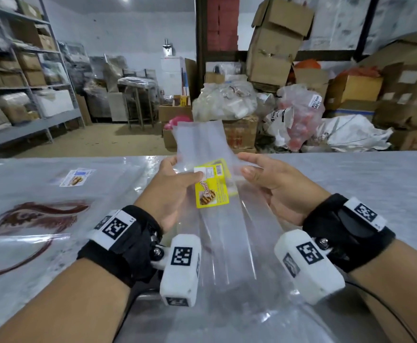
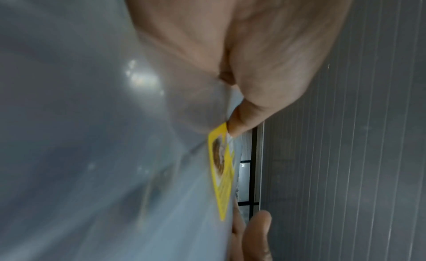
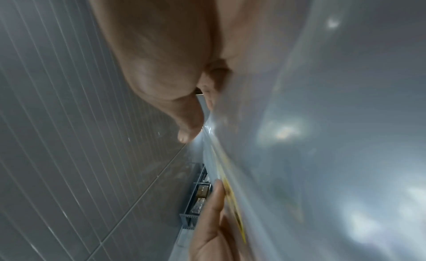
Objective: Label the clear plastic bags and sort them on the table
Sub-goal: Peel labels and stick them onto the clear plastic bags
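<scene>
Held above grey counter (image 1: 388, 184): long clear plastic bag (image 1: 223, 233), rectangular yellow label (image 1: 212, 185) on upper part. Left hand (image 1: 171, 189) grip pinching bag at label corner. Right hand (image 1: 274, 186) grip pinching bag's right edge. Farther left, flat on counter: clear bag with white-blue label (image 1: 77, 177).

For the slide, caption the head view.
Both hands, left hand and right hand, hold a clear plastic bag bearing a yellow label.

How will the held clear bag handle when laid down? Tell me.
Probably floppy: the clear bag sags toward the table between the left hand and right hand. Likely very light, being thin and empty. Its glossy film may slide; the yellow label probably stiffens only that patch.
</scene>
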Motion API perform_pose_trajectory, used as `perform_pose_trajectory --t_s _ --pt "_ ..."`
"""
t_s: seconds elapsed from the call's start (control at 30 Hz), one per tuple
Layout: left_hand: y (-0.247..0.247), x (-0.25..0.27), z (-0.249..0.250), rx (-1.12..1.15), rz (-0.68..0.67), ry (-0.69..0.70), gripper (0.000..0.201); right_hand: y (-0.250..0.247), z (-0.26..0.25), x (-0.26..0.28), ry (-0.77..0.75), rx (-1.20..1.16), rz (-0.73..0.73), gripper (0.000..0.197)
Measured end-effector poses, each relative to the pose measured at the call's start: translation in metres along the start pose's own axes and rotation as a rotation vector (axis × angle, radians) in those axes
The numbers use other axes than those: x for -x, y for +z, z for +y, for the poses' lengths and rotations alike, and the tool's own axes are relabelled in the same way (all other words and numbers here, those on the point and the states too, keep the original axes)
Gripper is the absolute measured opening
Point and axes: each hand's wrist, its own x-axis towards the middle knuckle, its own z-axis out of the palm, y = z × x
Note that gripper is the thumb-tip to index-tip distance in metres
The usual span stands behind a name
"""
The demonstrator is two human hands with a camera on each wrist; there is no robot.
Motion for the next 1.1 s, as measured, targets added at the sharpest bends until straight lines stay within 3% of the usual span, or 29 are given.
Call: perform_pose_trajectory --t_s 0.1,0.17,0.27,0.37,0.43,0.53,0.63,0.77,0.87,0.97,1.07,1.1 --pt "-0.002 -0.001 0.0 0.033 0.07 0.028 0.034 -0.004 -0.007 0.001 0.02 -0.047 -0.009 0.056" --pt "-0.006 -0.002 0.004 0.056 0.13 0.02 0.018 -0.012 -0.01 -0.002 -0.01 0.148 0.13 0.045" --pt "-0.013 -0.003 0.008 0.043 0.173 0.006 0.014 -0.026 -0.006 -0.005 0.005 0.577 0.3 0.053" --pt "-0.014 -0.001 0.01 0.011 0.161 0.035 0.021 -0.035 -0.002 -0.003 0.153 0.857 0.244 0.073" --pt "-0.014 0.001 0.01 0.007 0.14 0.035 0.028 -0.036 -0.001 -0.003 0.202 0.943 0.206 0.071" --pt "-0.015 -0.001 0.011 0.004 0.142 -0.02 0.018 -0.04 0.002 -0.008 0.168 0.907 0.215 0.049" --pt "-0.018 -0.003 0.01 -0.039 0.171 -0.022 0.021 -0.046 0.004 -0.012 0.075 0.836 0.28 0.027" --pt "-0.012 0.003 0.008 -0.142 0.158 -0.025 0.021 -0.047 -0.006 -0.009 -0.132 0.624 0.353 0.03" --pt "-0.012 0.001 0.005 -0.131 0.135 -0.005 0.018 -0.033 -0.014 -0.001 -0.156 0.381 0.25 0.022" --pt "-0.006 0.003 0.005 -0.103 0.1 0.007 0.003 -0.017 -0.008 0.002 -0.133 0.39 0.119 0.053" --pt "-0.003 0.004 0.003 -0.064 0.032 -0.027 0.066 -0.005 0.003 0.001 -0.127 0.416 0.079 0.067" --pt "-0.003 0.004 0.002 -0.057 0.006 -0.033 0.072 -0.004 0.006 0.001 -0.112 0.419 0.067 0.071"
